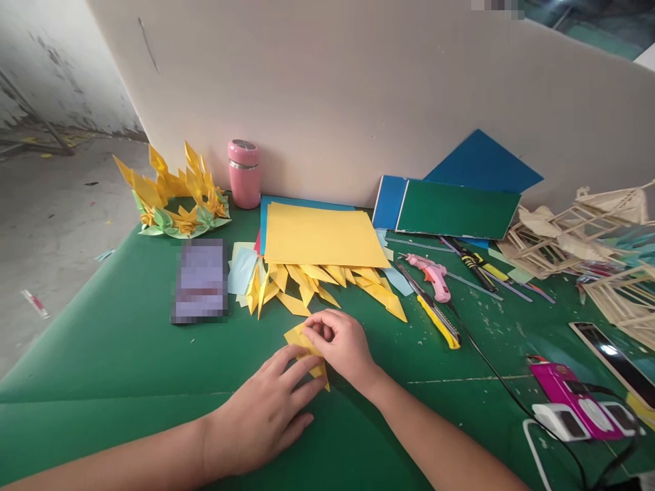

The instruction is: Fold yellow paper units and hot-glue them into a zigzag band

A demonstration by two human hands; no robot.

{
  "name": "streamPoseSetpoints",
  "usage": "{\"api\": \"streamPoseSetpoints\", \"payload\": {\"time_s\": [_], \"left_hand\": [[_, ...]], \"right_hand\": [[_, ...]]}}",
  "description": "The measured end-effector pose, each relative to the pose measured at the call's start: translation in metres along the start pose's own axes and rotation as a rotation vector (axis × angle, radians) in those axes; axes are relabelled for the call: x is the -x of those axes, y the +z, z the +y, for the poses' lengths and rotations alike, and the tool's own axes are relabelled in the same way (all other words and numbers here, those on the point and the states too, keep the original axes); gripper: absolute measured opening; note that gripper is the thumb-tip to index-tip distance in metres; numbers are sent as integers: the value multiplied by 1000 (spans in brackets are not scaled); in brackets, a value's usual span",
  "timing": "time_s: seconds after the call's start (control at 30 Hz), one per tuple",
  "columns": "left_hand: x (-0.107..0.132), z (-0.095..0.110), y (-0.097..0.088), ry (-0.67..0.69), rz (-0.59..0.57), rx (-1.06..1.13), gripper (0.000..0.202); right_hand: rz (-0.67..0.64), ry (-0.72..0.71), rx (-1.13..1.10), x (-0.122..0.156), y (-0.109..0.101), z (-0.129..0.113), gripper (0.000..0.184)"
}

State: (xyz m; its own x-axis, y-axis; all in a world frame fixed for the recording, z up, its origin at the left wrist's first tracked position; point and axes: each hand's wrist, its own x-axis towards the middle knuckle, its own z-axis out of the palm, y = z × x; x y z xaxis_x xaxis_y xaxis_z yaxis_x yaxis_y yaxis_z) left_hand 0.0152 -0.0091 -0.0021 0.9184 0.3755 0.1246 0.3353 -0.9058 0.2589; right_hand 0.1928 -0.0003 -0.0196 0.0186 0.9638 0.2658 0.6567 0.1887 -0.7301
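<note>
A small folded yellow paper piece [299,339] lies on the green table cover [117,361] near the front middle. My left hand [260,416] lies flat on its near part, fingers stretched out and pressing it down. My right hand [340,343] is curled over its far edge, fingertips pinching a fold. Just behind them lies a heap of folded yellow paper points [317,283], and behind that a stack of yellow paper sheets [322,235] on blue sheets.
A yellow and green paper crown [174,194] and a pink flask [244,173] stand at the back left. A utility knife [434,317], a pink glue gun [434,275], green and blue boards [455,208], wooden stick frames [578,235] and a power strip [578,416] lie to the right.
</note>
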Motion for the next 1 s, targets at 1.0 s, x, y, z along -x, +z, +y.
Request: {"api": "streamPoseSetpoints", "payload": {"time_s": [1.0], "left_hand": [[3,0,5,-67,52,-79,38]], "right_hand": [[-34,-305,104,4,-5,5,17]]}}
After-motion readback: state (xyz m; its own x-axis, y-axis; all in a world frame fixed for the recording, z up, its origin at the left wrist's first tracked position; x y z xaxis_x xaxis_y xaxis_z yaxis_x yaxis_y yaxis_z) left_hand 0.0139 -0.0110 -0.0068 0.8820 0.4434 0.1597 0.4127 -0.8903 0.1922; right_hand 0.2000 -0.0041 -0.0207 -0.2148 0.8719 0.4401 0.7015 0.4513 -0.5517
